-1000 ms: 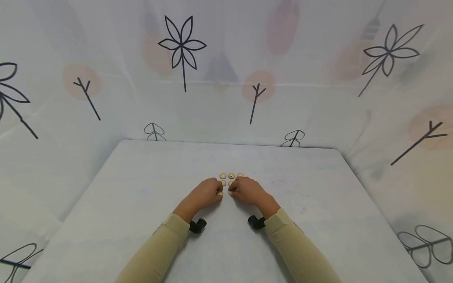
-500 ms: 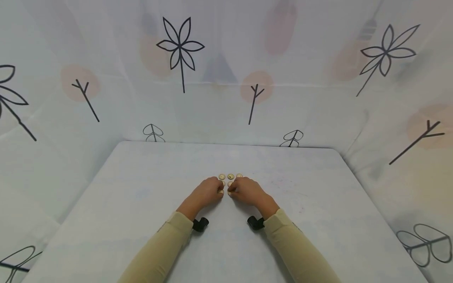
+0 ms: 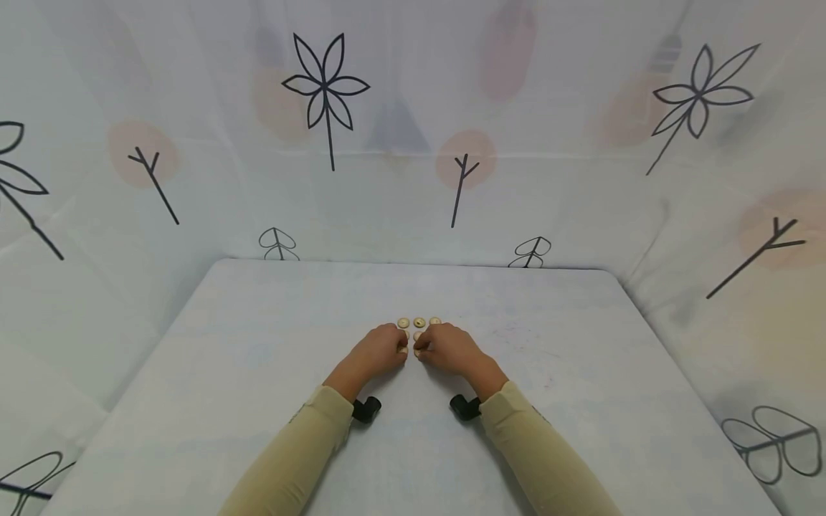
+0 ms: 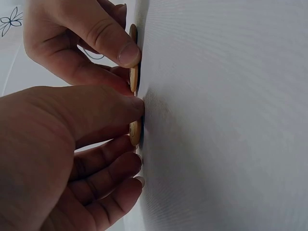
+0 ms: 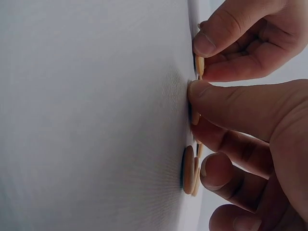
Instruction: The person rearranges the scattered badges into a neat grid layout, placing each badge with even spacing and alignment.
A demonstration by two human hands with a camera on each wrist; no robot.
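Low over the white table point(image 3: 413, 444), near its middle, my two hands face each other with their fingertips close together. My left hand point(image 3: 374, 351) pinches a small round wooden disc point(image 4: 135, 134) between thumb and fingers, right at the tabletop. Just to its right, my right hand point(image 3: 454, 350) holds a similar wooden disc point(image 5: 195, 116) by its edge with thumb and index finger. Beyond the hands lies a far row of discs, including one with a dark mark point(image 3: 419, 322). Between this row and my fingers, more discs are partly hidden.
In the right wrist view another disc point(image 5: 188, 171) lies beside my right hand, hidden by it in the head view. A pale cloth point(image 3: 400, 201) with flower and twig drawings hangs behind and around the table. Dark wrist cameras point(image 3: 366, 409) sit below both hands.
My left hand has shifted slightly right with its disc, narrowing the gap to the disc in my right hand. My right hand stays almost in place. The head view drifts a little.
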